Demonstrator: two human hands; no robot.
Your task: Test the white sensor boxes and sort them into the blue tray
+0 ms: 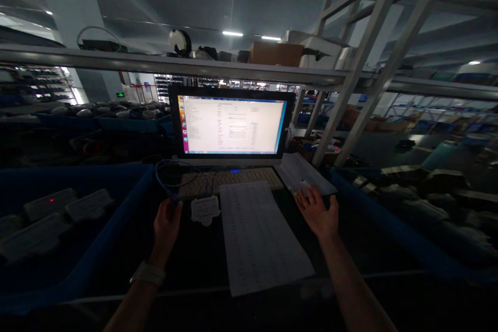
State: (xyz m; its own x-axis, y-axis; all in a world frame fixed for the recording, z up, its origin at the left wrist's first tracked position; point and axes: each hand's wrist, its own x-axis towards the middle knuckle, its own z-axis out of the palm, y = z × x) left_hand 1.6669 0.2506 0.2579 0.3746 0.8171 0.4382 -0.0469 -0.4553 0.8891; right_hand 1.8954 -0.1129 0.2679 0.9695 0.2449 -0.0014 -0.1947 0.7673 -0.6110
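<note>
Blue cable [173, 197]; white device [205, 209]; white paper [260, 238], grey rows; blue bins [116, 228].

Over at the bench [194, 264], the left hand [167, 223] pinches a cable [171, 195] beside a device [205, 210], the right hand [319, 215] spreads its fingers near a sheet [257, 238], and a monitor [233, 125] stands behind the keyboard [245, 175] toward the back edge.

Dark bench [198, 264] has lit monitor [233, 127] at back ctr, white kybd [190, 185] just in front, blue cable [158, 175] looped by kybd's L end. Printed sheet [260, 233] lies ctr w/ top edge over kybd, small white unit [204, 209] just L of it, 2nd sheet [305, 172] at R. Metal shelf [136, 62] above carries cardboard box [276, 54] R of ctr, round white item [178, 41] L of ctr, plus misc. dim stuff.
</note>
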